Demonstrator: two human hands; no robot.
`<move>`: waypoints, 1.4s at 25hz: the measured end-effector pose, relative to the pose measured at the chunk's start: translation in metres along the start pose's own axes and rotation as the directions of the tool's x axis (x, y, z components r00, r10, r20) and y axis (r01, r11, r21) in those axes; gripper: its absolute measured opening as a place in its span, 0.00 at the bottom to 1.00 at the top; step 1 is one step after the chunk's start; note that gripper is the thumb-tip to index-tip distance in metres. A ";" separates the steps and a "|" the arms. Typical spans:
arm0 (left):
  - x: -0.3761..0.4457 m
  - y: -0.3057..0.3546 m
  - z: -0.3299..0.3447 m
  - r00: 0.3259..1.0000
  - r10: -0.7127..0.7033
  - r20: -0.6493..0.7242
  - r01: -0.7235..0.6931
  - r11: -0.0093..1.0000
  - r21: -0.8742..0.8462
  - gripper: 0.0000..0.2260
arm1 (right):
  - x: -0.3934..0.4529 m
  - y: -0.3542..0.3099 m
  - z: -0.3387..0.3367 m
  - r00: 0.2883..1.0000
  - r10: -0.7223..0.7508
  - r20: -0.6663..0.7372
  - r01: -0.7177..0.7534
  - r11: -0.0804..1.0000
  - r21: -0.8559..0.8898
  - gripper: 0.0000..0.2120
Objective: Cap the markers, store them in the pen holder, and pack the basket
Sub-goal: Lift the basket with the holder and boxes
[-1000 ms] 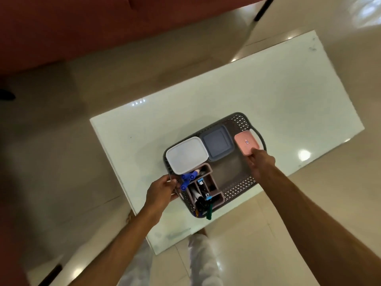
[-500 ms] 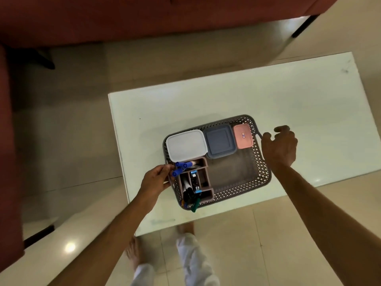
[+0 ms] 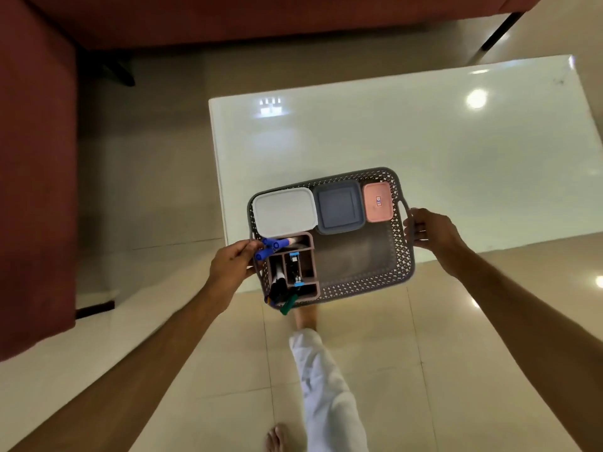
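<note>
A: Two hands are on the basket [image 3: 403, 256], one at each short end. Our left hand [image 3: 232, 267] curls round the left rim, thumb on top, just beside the blue markers [image 3: 272, 246]. Our right hand [image 3: 430, 230] wraps the right handle loop.

B: Confirmed. State the load.

A: We see the pen holder [image 3: 308, 256] in the basket's near-left corner, markers standing or leaning in its slots. One green cap [image 3: 288, 304] sticks out past the near rim. Along the far wall sit a white box [image 3: 284, 212], a grey box [image 3: 339, 207] and a pink box [image 3: 378, 202], side by side. The near-right floor of the basket is bare.

B: Where is the basket itself?

A: It overhangs the near edge of the white table [image 3: 424, 132]. We cannot tell whether it rests there or is already lifted.

B: Hazards?

A: We judge three. Uneven lifting would tilt the basket, sliding the boxes into the bare area. A tilt toward us could tip the pen holder, spilling markers. The left thumb could knock the leaning blue markers loose.
</note>
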State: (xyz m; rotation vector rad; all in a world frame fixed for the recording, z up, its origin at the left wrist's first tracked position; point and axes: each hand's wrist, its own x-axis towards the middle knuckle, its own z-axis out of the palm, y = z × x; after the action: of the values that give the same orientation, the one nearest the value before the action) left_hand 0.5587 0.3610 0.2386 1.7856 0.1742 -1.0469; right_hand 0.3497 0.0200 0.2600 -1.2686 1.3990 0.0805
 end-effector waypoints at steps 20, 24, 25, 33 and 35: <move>-0.276 -0.337 -0.101 0.964 -0.226 -0.141 0.204 0.967 -0.153 0.11 | -0.249 0.342 0.044 0.986 0.122 0.112 -0.128 0.991 0.048 0.11; -0.251 -0.399 -0.078 0.952 -0.253 -0.174 0.226 0.961 -0.162 0.12 | -0.208 0.387 0.051 0.983 0.116 0.141 -0.118 0.993 0.008 0.11; -0.235 -0.414 -0.071 0.953 -0.249 -0.175 0.223 0.962 -0.155 0.12 | -0.189 0.398 0.052 0.985 0.098 0.142 -0.098 0.995 -0.003 0.11; -0.042 -0.488 -0.014 0.991 -0.011 -0.131 0.012 1.000 0.012 0.16 | -0.008 0.463 0.091 0.950 -0.294 0.106 0.299 0.758 -0.580 0.26; 0.010 -0.486 -0.005 0.991 0.067 -0.114 -0.061 0.997 0.056 0.16 | 0.034 0.466 0.105 0.940 -0.341 0.005 0.275 0.749 -0.602 0.31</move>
State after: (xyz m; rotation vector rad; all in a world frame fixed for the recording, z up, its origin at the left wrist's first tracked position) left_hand 0.3013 0.5922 -0.1023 1.8882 0.1607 -0.9107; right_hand 0.1061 0.2593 -0.0753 -2.0512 1.2699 0.2466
